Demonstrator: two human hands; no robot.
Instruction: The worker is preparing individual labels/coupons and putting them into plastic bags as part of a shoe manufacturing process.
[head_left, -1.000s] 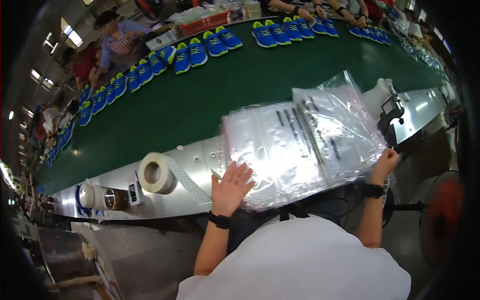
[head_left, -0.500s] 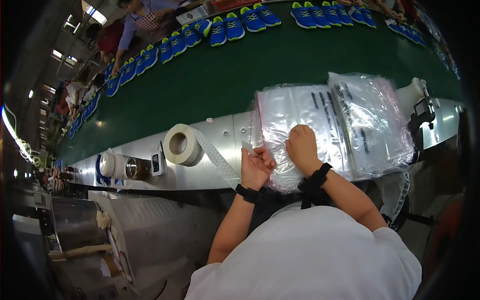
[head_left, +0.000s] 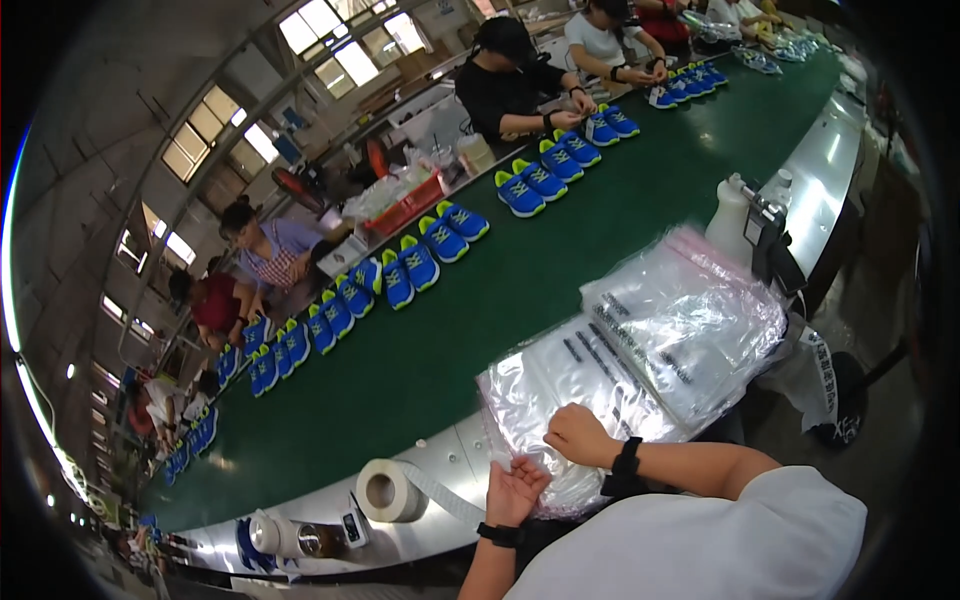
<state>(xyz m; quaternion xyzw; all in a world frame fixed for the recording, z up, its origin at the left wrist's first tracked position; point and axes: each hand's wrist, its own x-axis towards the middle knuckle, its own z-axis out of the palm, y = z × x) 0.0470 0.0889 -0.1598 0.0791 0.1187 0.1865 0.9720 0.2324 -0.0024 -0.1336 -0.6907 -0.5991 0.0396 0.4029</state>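
Observation:
My left hand is palm up at the near left edge of the plastic bags, fingers curled. A small whitish label shows at its thumb tip, only faintly. My right hand is closed, knuckles up, over the nearer stack of clear plastic bags; whatever its fingers hold is hidden under it. A second stack of bags overlaps the first on the right. Left of my left hand stands a roll of white labels, its strip running towards my left wrist.
Pairs of blue shoes line the far side of the green belt, where several people work. A handheld device and a bottle stand on the metal ledge. A white bottle is beyond the bags.
My view has tilted up and turned, so the belt and far workers show more and the ledge sits lower. Both hands keep nearly the same place at the bags.

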